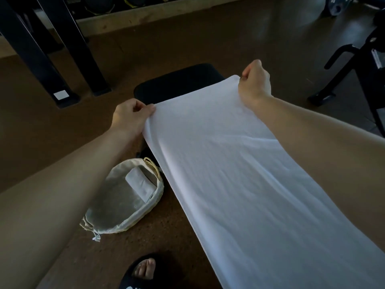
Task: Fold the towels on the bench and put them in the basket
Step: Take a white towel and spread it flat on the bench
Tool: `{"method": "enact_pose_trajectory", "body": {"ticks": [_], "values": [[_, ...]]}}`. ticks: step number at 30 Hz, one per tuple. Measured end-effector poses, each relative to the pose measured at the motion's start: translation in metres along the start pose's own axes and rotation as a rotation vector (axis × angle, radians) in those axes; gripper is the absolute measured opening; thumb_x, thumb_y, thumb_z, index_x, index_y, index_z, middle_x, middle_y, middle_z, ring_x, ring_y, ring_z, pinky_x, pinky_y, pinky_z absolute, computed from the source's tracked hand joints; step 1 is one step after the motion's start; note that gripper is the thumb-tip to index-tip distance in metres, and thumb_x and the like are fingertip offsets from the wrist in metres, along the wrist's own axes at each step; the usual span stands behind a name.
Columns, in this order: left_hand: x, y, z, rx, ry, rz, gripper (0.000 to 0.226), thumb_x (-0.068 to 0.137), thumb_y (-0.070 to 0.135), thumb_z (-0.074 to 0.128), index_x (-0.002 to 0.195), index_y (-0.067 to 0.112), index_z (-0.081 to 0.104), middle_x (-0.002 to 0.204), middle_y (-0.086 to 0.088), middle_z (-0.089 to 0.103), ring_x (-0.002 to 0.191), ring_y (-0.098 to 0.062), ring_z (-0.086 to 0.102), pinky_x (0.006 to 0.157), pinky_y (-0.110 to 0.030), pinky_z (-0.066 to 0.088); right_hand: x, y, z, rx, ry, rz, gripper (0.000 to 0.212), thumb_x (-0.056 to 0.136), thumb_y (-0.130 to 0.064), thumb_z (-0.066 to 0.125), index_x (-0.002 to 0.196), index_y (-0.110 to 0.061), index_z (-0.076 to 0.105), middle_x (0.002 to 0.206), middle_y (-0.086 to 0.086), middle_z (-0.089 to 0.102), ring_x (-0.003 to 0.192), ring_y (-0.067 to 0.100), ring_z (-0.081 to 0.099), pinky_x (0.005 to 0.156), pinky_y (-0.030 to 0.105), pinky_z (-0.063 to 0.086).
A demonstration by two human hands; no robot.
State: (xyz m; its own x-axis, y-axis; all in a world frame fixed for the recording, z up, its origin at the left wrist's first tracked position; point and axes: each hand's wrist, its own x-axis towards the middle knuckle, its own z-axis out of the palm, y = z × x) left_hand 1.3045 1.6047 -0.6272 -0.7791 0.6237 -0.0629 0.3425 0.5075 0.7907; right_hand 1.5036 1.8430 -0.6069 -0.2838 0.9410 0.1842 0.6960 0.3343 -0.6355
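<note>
Here, left hand and right hand each pinch a far corner of the white towel spread along the bench; basket holds apparently one folded towel.

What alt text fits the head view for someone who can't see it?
Both hands, left hand and right hand, pinch the far corners of a white towel spread along a black padded bench. A cloth-lined woven basket on the floor holds one folded towel.
</note>
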Motion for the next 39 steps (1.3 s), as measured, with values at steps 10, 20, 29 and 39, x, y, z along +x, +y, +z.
{"method": "enact_pose_trajectory", "body": {"ticks": [10,20,29,39], "values": [[0.015,-0.008,0.003,-0.022,0.061,-0.105,0.046,0.098,0.059,0.05,0.105,0.016,0.06,0.095,-0.004,0.058,0.083,-0.02,0.057,0.065,-0.032,0.043,0.02,-0.002,0.019,0.016,-0.085,0.024,0.01,0.103,-0.021,0.052,0.111,-0.015,0.054,0.093,-0.002,0.054,0.073,0.009,0.051,0.062,0.025,0.041],[0.018,-0.017,0.003,-0.177,0.07,-0.06,0.034,0.103,0.045,0.049,0.104,0.014,0.062,0.094,-0.002,0.06,0.082,-0.015,0.057,0.073,-0.034,0.047,0.036,-0.001,0.028,-0.091,-0.108,-0.023,0.022,0.11,-0.03,0.043,0.103,-0.015,0.058,0.096,0.002,0.058,0.071,0.009,0.052,0.059,0.023,0.04],[0.02,-0.009,-0.005,0.043,0.094,-0.126,0.036,0.11,0.04,0.035,0.134,0.016,0.048,0.117,-0.008,0.054,0.08,-0.012,0.053,0.063,-0.027,0.04,0.027,-0.016,0.032,-0.443,-0.026,-0.109,0.042,0.111,-0.038,0.034,0.142,-0.013,0.05,0.127,0.011,0.063,0.111,0.03,0.063,0.081,0.04,0.046],[-0.113,0.061,0.049,0.688,-0.286,0.591,0.066,0.105,0.058,0.02,0.163,0.031,0.007,0.172,-0.004,-0.001,0.158,-0.028,-0.006,0.127,-0.052,0.0,-0.078,-0.006,-0.026,-0.463,-0.443,-0.707,0.048,0.112,-0.035,0.032,0.16,-0.028,0.034,0.167,0.003,0.031,0.154,0.023,0.027,0.125,0.043,0.02]]}}
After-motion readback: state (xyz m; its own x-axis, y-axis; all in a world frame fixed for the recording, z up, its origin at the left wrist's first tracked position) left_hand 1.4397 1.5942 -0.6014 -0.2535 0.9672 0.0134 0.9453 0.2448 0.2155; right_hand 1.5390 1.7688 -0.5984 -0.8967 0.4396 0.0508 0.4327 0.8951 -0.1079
